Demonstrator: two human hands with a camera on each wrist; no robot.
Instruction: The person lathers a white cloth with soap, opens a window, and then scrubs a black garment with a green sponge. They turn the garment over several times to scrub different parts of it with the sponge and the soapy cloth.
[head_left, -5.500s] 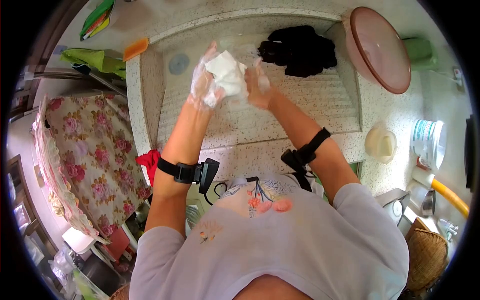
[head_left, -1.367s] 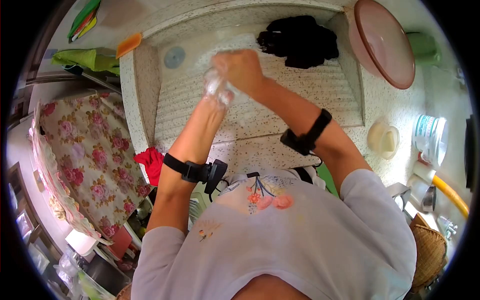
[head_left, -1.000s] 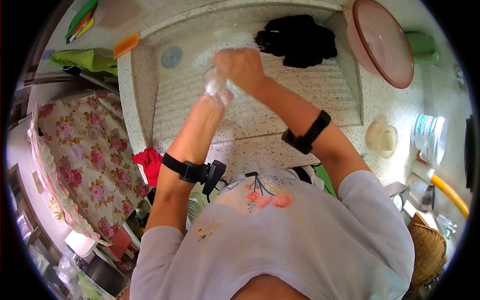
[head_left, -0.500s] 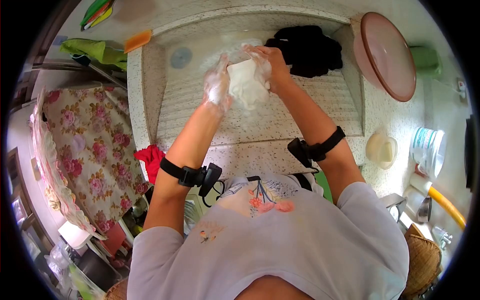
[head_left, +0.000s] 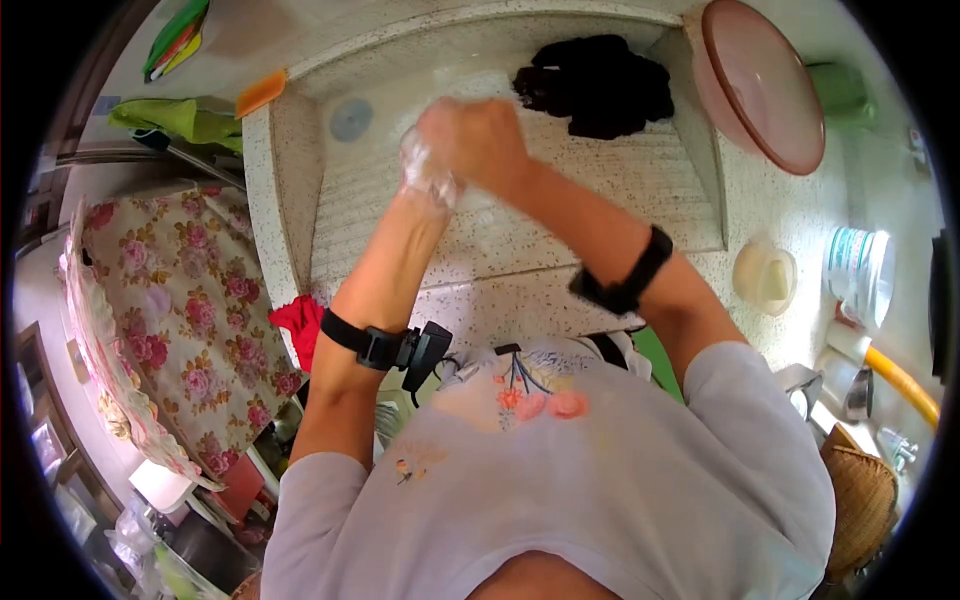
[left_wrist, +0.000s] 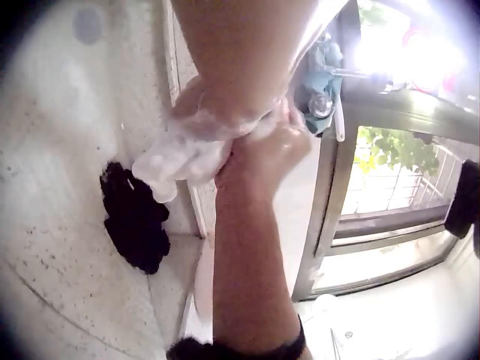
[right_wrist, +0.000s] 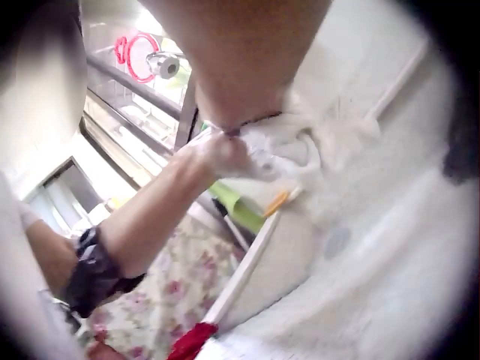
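Note:
Over the stone washboard sink (head_left: 610, 200) my two hands meet, rubbing close against each other. My right hand (head_left: 488, 140) is curled in a fist, slightly blurred, and crosses in front of my left hand (head_left: 428, 172), which is coated in white foam. A wet, soapy white cloth (left_wrist: 176, 161) is gripped between them. In the head view the hands hide it. From the left wrist it bulges out below the left hand, and in the right wrist view its folds hang beside the fingers. A black wet garment (head_left: 600, 85) lies in the sink's back right corner.
A pink basin (head_left: 765, 85) leans at the right of the sink. On the counter stands a small cup with a pale bar (head_left: 768, 278) in it. An orange brush-like block (head_left: 262, 92) sits on the left rim, a red cloth (head_left: 298, 328) at the front left corner.
Half a second ago the hands were apart with the white cloth spread between them. Now the right hand has moved left over the left hand, bunching the cloth out of sight.

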